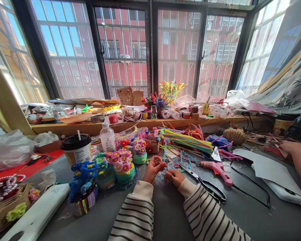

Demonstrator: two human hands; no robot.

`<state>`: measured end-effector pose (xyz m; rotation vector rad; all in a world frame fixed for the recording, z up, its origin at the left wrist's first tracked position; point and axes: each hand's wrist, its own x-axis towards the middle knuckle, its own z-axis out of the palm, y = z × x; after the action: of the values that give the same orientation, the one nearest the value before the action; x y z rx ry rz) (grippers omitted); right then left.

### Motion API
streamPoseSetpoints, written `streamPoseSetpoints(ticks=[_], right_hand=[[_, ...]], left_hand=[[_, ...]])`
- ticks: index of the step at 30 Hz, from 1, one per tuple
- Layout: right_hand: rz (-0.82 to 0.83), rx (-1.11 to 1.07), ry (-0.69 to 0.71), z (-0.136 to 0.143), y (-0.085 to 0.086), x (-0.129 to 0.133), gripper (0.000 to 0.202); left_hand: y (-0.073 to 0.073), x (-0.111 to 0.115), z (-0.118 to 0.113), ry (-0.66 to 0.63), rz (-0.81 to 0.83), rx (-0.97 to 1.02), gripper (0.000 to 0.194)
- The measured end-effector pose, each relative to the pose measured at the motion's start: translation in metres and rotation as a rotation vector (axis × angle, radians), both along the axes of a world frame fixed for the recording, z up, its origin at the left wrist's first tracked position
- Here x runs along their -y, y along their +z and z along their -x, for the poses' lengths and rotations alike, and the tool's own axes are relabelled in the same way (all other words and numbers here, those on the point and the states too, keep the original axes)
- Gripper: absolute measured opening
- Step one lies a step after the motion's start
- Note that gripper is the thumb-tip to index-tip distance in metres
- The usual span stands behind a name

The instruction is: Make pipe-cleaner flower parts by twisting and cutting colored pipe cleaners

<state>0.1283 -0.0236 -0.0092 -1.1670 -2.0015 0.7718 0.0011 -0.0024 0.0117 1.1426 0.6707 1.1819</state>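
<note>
My left hand (153, 169) is closed in a pinch, and a light-blue pipe cleaner (165, 149) stands up from its fingertips. Close beside it, my right hand (175, 178) is also closed, around something thin and dark that I cannot make out. Large black-handled scissors (200, 180) lie partly open on the table to the right of my right hand. Beyond them rests a pink glue gun (219, 170) with a black cord. Left of my hands stand a small pot of pink pipe-cleaner flowers (121, 164) and another pot of pink-purple flowers (139, 149).
A bundle of yellow-green pipe cleaners (190, 140) lies behind my hands. Another person's hand (288, 149) reaches in at the right. To the left stand a lidded drink cup (77, 152), a plastic bottle (107, 137) and blue flowers (84, 174). A cluttered windowsill (90, 127) runs behind.
</note>
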Motion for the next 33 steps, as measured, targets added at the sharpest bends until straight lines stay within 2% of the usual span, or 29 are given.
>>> streamPoseSetpoints(ticks=[8,12,21,28,33], right_hand=[[0.074,0.008,0.120,-0.012,0.001,-0.004,0.071],[0.047,-0.039,0.073,-0.011,0.005,0.000,0.065],[-0.045,-0.022,-0.068,-0.006,0.003,0.001,0.060],[-0.004,-0.008,0.002,-0.006,0.003,0.003,0.065],[0.004,-0.040,-0.011,-0.004,0.002,0.002,0.063]], left_hand=[[0.001,-0.001,0.000,-0.077,-0.037,-0.115,0.039],[-0.001,-0.002,-0.001,-0.149,-0.042,-0.116,0.041],[-0.001,-0.002,0.001,-0.153,0.006,-0.120,0.031],[-0.001,0.000,0.003,-0.267,0.029,-0.148,0.026],[0.000,0.002,0.004,-0.265,0.054,-0.094,0.025]])
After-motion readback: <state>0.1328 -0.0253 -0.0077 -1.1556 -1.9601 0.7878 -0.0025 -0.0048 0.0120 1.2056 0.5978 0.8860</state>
